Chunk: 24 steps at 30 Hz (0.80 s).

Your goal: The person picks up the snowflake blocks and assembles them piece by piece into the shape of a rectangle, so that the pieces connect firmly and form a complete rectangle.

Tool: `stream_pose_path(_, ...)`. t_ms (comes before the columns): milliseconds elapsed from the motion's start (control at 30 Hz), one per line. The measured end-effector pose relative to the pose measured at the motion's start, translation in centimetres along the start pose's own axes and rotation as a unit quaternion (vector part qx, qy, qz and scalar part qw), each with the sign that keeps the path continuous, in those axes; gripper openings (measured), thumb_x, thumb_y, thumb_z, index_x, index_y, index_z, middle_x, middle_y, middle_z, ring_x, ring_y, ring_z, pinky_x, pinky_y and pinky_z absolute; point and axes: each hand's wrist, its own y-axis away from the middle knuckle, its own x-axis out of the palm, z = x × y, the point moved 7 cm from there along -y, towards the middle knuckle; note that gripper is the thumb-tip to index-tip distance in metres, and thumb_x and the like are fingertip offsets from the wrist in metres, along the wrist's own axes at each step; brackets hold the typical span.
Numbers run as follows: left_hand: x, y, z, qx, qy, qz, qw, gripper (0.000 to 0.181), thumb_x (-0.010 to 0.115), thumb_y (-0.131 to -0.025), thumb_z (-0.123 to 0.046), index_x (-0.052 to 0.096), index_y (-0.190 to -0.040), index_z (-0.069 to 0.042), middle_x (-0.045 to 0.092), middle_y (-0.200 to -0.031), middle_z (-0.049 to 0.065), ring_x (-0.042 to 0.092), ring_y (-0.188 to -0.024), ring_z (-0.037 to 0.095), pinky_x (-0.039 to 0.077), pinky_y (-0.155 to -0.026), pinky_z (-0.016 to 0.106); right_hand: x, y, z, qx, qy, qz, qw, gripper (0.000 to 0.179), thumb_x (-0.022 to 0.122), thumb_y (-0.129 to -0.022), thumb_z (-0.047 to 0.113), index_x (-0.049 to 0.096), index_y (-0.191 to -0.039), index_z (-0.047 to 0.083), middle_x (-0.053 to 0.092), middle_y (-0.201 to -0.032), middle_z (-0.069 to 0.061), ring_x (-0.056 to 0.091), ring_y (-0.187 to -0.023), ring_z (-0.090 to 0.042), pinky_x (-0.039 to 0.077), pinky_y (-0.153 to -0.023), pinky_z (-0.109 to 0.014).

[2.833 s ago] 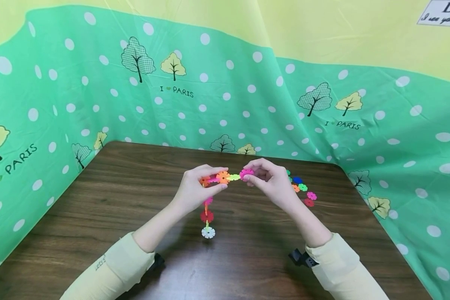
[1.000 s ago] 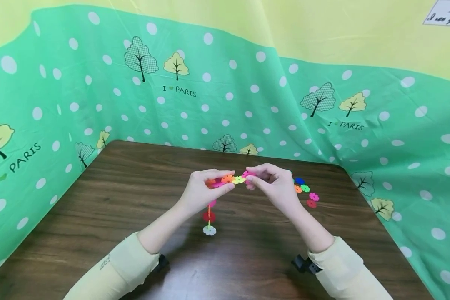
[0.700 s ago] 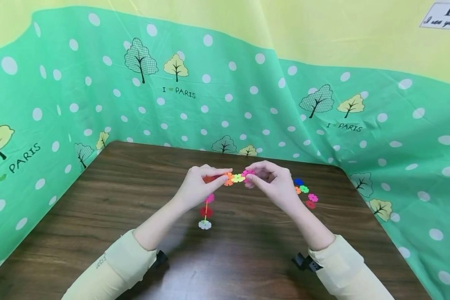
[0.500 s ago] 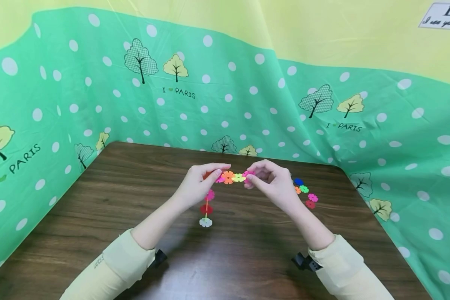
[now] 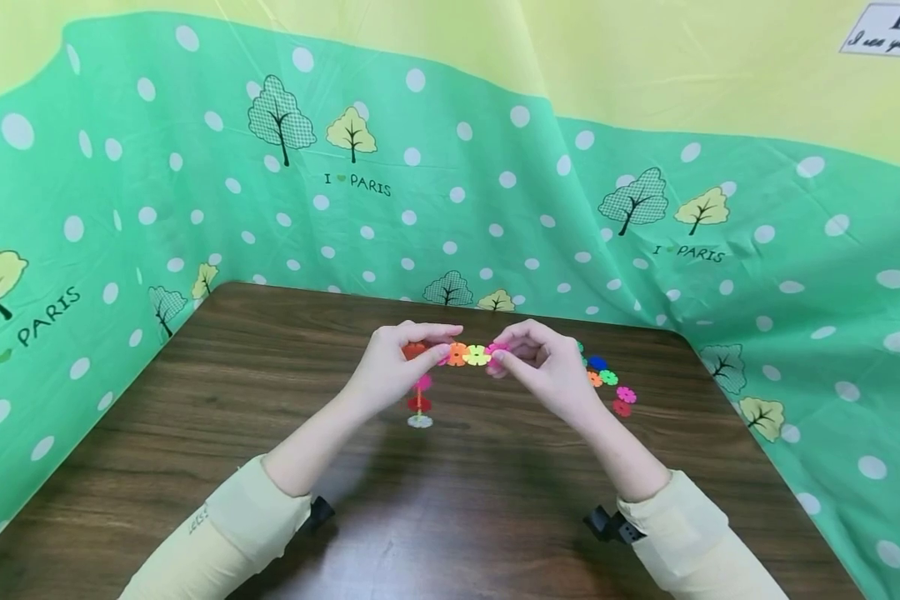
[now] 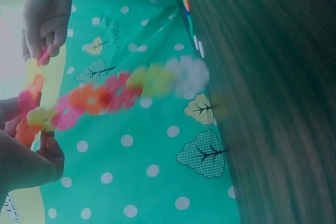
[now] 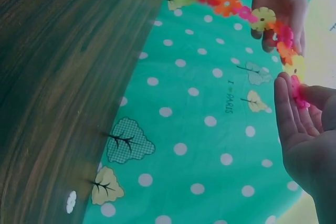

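Both hands hold a chain of flower-shaped interlocking plastic discs above the table. My left hand (image 5: 378, 371) grips it between thumb and fingers around a pink disc, beside an orange disc (image 5: 457, 355). At the chain's right end, my right hand (image 5: 547, 367) pinches a pink disc (image 7: 300, 95), partly covered by the thumb. A yellow disc (image 5: 477, 356) spans the gap between the hands. From the left hand the rest of the chain hangs down, ending in a white disc (image 5: 420, 422). That tail is blurred in both wrist views, and the left fingers hide part of the chain.
Several loose discs lie on the dark wooden table (image 5: 270, 367) behind the right hand, among them a blue disc (image 5: 597, 363), a green disc (image 5: 608, 377) and a red disc (image 5: 622, 408). A polka-dot curtain (image 5: 450, 200) stands behind the table.
The left thumb has slid back from the orange disc to the pink one beside it. The hanging tail's white end is higher and its disc looks flatter. The right hand keeps its pinch.
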Motion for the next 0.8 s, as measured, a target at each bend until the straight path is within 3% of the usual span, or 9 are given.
stream_pose_path(100, -0.1, -0.2, -0.1, 0.008, -0.007, 0.012, 0.9999, 0.031, 0.073, -0.083, -0.021, 0.069, -0.114, -0.023, 0.07, -0.101, -0.001, 0.066, -0.064, 0.018, 0.054, -0.05, 0.035, -0.3, -0.1, -0.9, -0.01, 0.011, 0.003, 0.9999, 0.015, 0.068, -0.083, 0.0, 0.062, -0.097, 0.002, 0.071, -0.082, -0.012, 0.07, -0.07, -0.021, 0.057, -0.066, -0.032)
stream_pose_path(200, 0.1, -0.4, -0.5, 0.03, -0.037, 0.03, 0.9984, 0.034, 0.075, -0.08, -0.018, 0.069, -0.114, -0.02, 0.072, -0.096, -0.003, 0.066, -0.069, 0.011, 0.053, -0.052, 0.033, -0.4, -0.1, -1.6, -0.014, 0.018, 0.009, 0.9997, 0.016, 0.07, -0.083, 0.005, 0.063, -0.098, 0.007, 0.071, -0.083, -0.007, 0.07, -0.07, -0.017, 0.057, -0.066, -0.031)
stream_pose_path(333, 0.6, -0.6, -0.5, 0.045, -0.067, 0.06, 0.9949, 0.039, 0.077, -0.079, -0.019, 0.068, -0.116, -0.018, 0.072, -0.091, -0.005, 0.066, -0.075, 0.007, 0.054, -0.064, 0.028, -0.1, -0.2, -1.4, -0.012, 0.024, 0.021, 0.9994, 0.017, 0.069, -0.084, 0.003, 0.064, -0.1, 0.004, 0.07, -0.085, -0.01, 0.07, -0.072, -0.017, 0.057, -0.067, -0.03)
stream_pose_path(433, 0.9, -0.7, -0.3, 0.042, -0.076, 0.074, 0.9935, 0.038, 0.075, -0.081, -0.018, 0.066, -0.118, -0.017, 0.071, -0.086, -0.004, 0.064, -0.071, 0.009, 0.054, -0.06, 0.028, 0.2, -0.3, -0.5, -0.004, 0.027, 0.032, 0.9991, 0.018, 0.068, -0.083, -0.002, 0.063, -0.101, 0.0, 0.07, -0.086, -0.014, 0.07, -0.073, -0.02, 0.057, -0.068, -0.03)
stream_pose_path(600, 0.9, -0.7, 0.0, 0.034, -0.085, 0.067, 0.9935, 0.036, 0.07, -0.085, -0.012, 0.065, -0.12, -0.017, 0.07, -0.083, -0.003, 0.06, -0.065, 0.013, 0.049, -0.05, 0.028, 0.3, -0.2, 0.7, 0.011, 0.039, 0.042, 0.9983, 0.025, 0.068, -0.082, -0.004, 0.061, -0.106, -0.003, 0.069, -0.091, -0.017, 0.069, -0.076, -0.028, 0.057, -0.068, -0.031)
stream_pose_path(700, 0.6, -0.7, 0.3, 0.03, -0.083, 0.052, 0.9947, 0.037, 0.07, -0.085, -0.011, 0.063, -0.122, -0.017, 0.069, -0.084, -0.002, 0.06, -0.064, 0.013, 0.049, -0.053, 0.028, -0.3, -0.2, 0.1, 0.016, 0.069, 0.039, 0.9967, 0.028, 0.067, -0.084, -0.002, 0.06, -0.111, -0.002, 0.069, -0.094, -0.016, 0.068, -0.079, -0.028, 0.056, -0.068, -0.029)
stream_pose_path(800, 0.2, -0.6, 0.8, 0.023, -0.075, 0.039, 0.9962, 0.039, 0.069, -0.085, -0.011, 0.062, -0.123, -0.019, 0.068, -0.084, -0.002, 0.06, -0.063, 0.013, 0.049, -0.053, 0.027, -1.5, -0.2, -2.0, 0.019, 0.111, 0.022, 0.9934, 0.028, 0.068, -0.085, 0.004, 0.062, -0.113, 0.004, 0.069, -0.096, -0.013, 0.066, -0.082, -0.022, 0.054, -0.067, -0.026)
